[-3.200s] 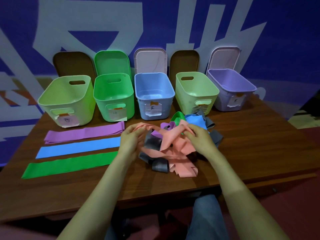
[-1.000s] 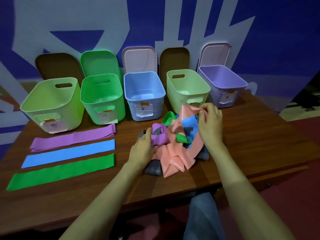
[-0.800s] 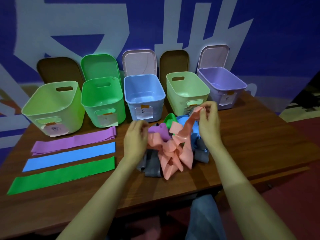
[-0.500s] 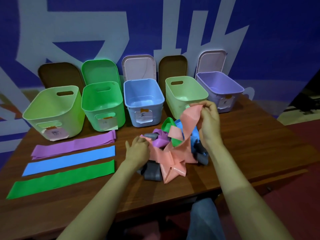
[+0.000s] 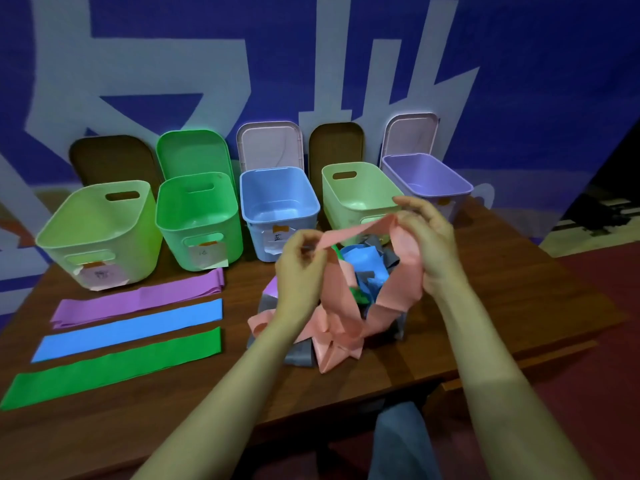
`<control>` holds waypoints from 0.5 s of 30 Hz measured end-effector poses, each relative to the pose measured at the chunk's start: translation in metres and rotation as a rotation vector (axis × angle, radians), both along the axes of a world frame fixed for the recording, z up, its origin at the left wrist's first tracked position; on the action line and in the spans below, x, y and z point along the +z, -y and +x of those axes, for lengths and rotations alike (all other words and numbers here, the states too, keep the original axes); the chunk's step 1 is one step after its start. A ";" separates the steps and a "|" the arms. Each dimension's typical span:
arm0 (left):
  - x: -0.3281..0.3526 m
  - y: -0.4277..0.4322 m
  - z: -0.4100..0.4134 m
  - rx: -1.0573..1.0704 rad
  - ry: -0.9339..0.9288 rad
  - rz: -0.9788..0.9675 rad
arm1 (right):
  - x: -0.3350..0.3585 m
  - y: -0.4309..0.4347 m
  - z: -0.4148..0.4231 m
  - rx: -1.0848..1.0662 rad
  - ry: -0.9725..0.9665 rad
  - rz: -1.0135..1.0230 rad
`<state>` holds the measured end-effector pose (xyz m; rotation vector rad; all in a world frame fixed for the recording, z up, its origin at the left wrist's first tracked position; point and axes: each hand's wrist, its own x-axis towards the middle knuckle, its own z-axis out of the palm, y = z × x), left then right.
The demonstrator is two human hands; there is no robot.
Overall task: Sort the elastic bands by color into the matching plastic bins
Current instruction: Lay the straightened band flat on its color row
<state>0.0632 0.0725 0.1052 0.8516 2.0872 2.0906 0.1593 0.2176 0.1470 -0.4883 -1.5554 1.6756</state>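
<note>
A tangled heap of elastic bands in pink, blue, grey, green and purple lies at the table's middle. Both hands hold one pink band lifted above the heap: my left hand pinches its left end and my right hand grips its right end. The band's loop hangs down to the heap. Behind stand a light green bin, a green bin, a blue bin, a pale green bin and a purple bin.
Three flat bands lie in a row on the left: purple, blue, green. Bin lids lean against the blue-and-white wall behind the bins. The wooden table ends at a front edge near my arms.
My left hand rose from the heap and took hold of the pink band's other end. The band is now stretched between both hands above the pile.
</note>
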 end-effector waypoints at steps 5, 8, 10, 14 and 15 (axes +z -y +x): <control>0.013 0.011 -0.016 0.081 -0.001 -0.021 | -0.017 -0.007 0.012 0.296 0.454 0.165; 0.012 0.012 -0.011 -0.009 -0.036 -0.153 | -0.029 0.000 0.008 0.337 0.658 0.328; 0.010 0.013 -0.005 -0.101 -0.057 -0.186 | -0.029 0.007 0.004 0.287 0.595 0.400; 0.008 0.014 0.004 -0.232 -0.102 -0.219 | -0.021 0.018 0.000 0.358 0.394 0.326; 0.009 0.014 0.006 -0.236 -0.119 -0.225 | -0.021 0.019 -0.001 0.373 0.390 0.352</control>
